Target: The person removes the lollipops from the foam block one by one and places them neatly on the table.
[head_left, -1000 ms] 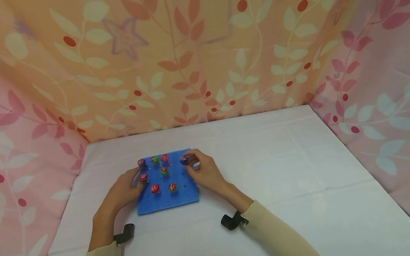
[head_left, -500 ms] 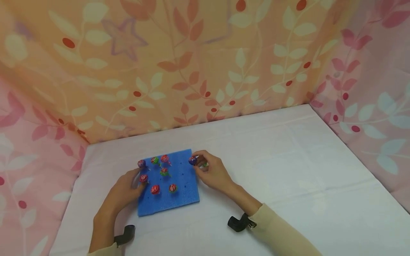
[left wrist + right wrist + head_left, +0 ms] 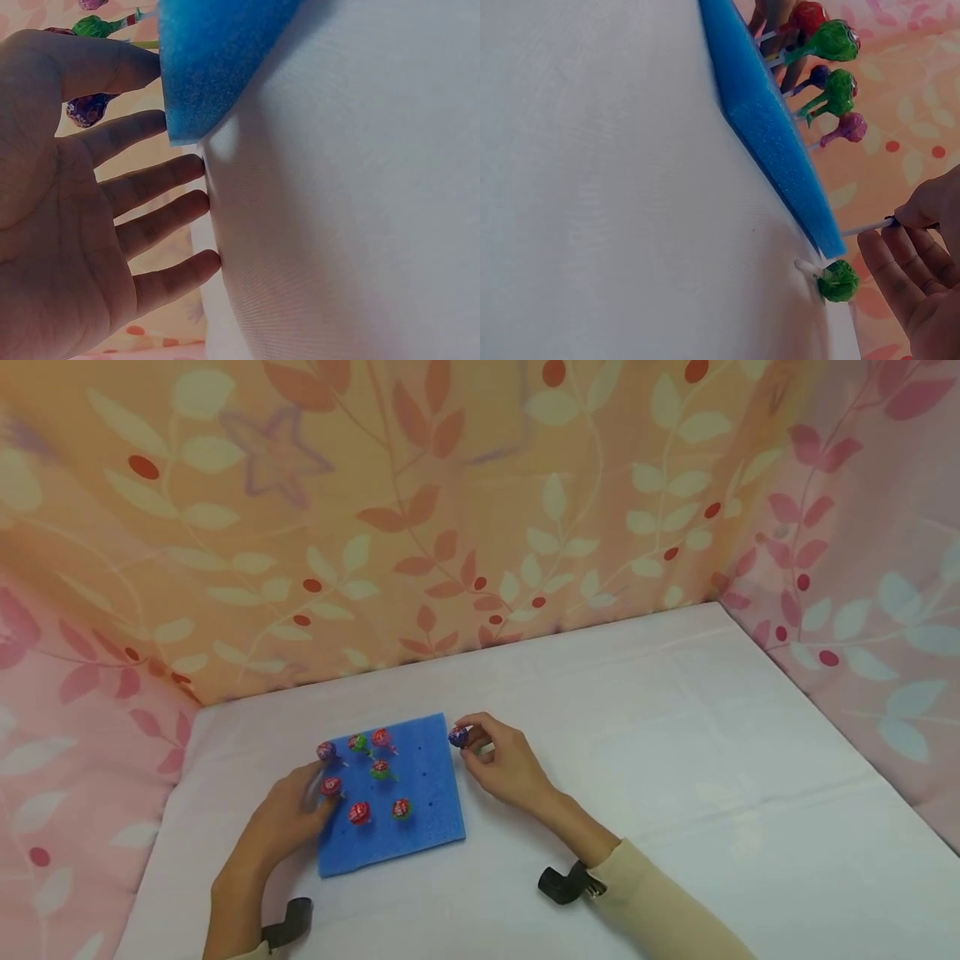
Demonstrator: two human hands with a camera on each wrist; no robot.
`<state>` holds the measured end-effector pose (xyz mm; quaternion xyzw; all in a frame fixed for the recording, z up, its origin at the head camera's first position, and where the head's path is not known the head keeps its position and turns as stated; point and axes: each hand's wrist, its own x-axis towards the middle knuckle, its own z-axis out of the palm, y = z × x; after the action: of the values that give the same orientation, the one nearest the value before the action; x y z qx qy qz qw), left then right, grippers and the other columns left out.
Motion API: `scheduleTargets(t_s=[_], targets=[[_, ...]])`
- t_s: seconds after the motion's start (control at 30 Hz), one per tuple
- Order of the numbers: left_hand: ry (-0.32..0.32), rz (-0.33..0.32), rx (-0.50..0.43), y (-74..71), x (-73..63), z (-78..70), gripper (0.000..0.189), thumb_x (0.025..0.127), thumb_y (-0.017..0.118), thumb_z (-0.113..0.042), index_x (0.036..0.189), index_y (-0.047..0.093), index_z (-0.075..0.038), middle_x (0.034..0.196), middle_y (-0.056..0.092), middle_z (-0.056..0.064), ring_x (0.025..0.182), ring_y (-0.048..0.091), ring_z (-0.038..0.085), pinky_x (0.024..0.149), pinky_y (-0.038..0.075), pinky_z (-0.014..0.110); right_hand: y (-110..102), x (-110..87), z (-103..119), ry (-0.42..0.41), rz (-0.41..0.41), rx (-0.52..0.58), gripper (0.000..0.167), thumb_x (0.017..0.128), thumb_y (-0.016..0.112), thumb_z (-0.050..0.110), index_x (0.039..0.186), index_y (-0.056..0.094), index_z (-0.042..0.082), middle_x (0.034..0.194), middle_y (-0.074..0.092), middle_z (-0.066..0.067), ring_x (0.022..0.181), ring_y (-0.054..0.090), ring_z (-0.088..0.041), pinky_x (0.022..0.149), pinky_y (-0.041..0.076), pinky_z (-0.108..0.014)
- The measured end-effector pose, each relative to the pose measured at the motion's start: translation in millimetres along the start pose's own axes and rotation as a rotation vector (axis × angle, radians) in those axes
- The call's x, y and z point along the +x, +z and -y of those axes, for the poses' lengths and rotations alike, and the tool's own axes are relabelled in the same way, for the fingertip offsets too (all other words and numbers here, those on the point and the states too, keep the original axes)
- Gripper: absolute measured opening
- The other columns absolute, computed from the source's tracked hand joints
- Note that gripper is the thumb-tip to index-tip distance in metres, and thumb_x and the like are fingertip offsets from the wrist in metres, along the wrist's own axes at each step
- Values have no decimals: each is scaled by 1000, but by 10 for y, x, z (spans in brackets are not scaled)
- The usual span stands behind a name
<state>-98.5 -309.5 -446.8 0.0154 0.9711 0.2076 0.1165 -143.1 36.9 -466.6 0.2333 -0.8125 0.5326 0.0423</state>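
Observation:
My right hand [image 3: 510, 767] pinches a purple-wrapped lollipop [image 3: 458, 737] just off the right edge of a blue foam board [image 3: 412, 839]. In the right wrist view the lollipop's white stick [image 3: 866, 227] points toward the foam. My left hand [image 3: 281, 814] touches the board's left edge. Its fingers [image 3: 154, 180] are fairly straight, with thumb and index tips against the foam and other tips on the tabletop. Several lollipops stand in the board, among them a purple one [image 3: 326, 751], a green one [image 3: 380, 770] and a red one [image 3: 359, 813].
A green-wrapped lollipop [image 3: 838, 280] lies on the white tabletop [image 3: 637, 760] beside the board, hidden behind my right hand in the head view. Small holes [image 3: 423, 774] show along the board's right side. Flowered curtains [image 3: 480, 510] enclose the back and sides.
My right hand has moved right with the purple lollipop, from over the board to beyond its right edge. The left hand stays at the board's left edge. The head view has shifted slightly.

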Motion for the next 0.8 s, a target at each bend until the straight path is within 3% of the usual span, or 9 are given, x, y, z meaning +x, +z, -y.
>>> scheduleTargets(t_s=[0.43, 0.8], targets=[[13, -4, -12, 7, 18, -14, 74, 99, 67, -33, 159, 40, 2, 158, 47, 33, 146, 42, 59, 115, 37, 78, -148, 3, -85, 69, -109, -42, 42, 91, 74, 0, 131, 65, 10, 101, 76, -8, 89, 74, -17, 76, 66, -25], [24, -22, -18, 2, -19, -20, 72, 99, 67, -30, 159, 41, 2, 158, 48, 33, 145, 42, 59, 116, 37, 78, -179, 2, -135, 112, -53, -94, 43, 89, 74, 1, 131, 66, 7, 99, 77, -11, 86, 75, -19, 81, 64, -28]])
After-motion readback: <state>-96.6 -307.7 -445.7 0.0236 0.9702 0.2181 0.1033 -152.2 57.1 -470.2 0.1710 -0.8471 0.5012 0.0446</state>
